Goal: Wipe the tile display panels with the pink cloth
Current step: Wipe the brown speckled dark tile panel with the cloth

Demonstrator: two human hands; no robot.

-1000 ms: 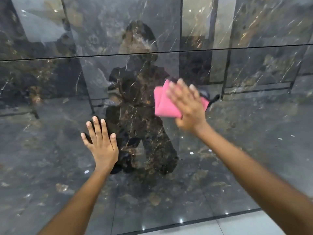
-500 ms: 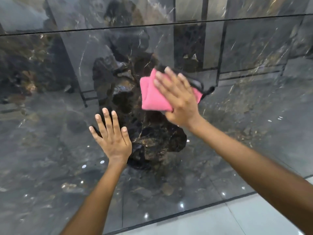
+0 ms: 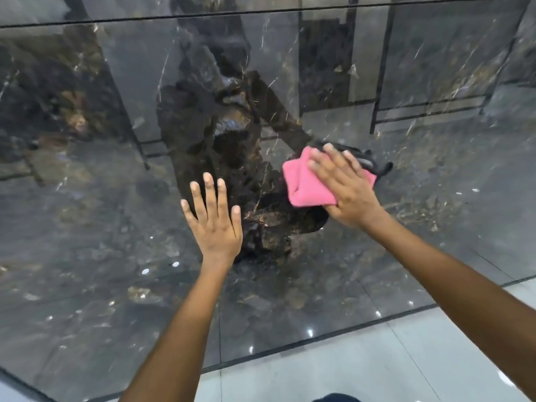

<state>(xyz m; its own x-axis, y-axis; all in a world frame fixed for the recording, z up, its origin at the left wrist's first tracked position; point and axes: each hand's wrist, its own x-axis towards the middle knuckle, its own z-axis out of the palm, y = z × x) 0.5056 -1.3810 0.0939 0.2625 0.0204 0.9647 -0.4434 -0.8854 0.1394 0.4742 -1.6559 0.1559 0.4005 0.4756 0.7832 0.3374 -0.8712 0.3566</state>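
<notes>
Pink cloth (image 3: 307, 185) lies folded flat against the dark marble-look tile panel (image 3: 87, 227), a little to the 3 o'clock side of the view's centre. Right hand (image 3: 346, 188) covers the cloth's 3 o'clock half, its fingers (image 3: 324, 161) straight and close together, pointing toward 11 o'clock and pressing the cloth onto the glossy surface; nothing is pinched, the cloth being held only by the flat palm. The cloth's free edge sticks out toward 9 o'clock from under the fingers.

Left hand (image 3: 216, 224) rests on the same panel at about 8 o'clock of the cloth, near it but not touching, palm flat against the tile and fingers spread straight, pointing to 12 o'clock. It holds nothing.

Both bare forearms come in from the 6 o'clock edge of the view. The panel is polished enough to mirror a dark figure and the room's frames between the two hands. A thin dark joint line (image 3: 261, 11) crosses the panels near 12 o'clock, with another panel above it. At 5 o'clock the panel's lower edge meets a pale tiled floor (image 3: 377, 367).
</notes>
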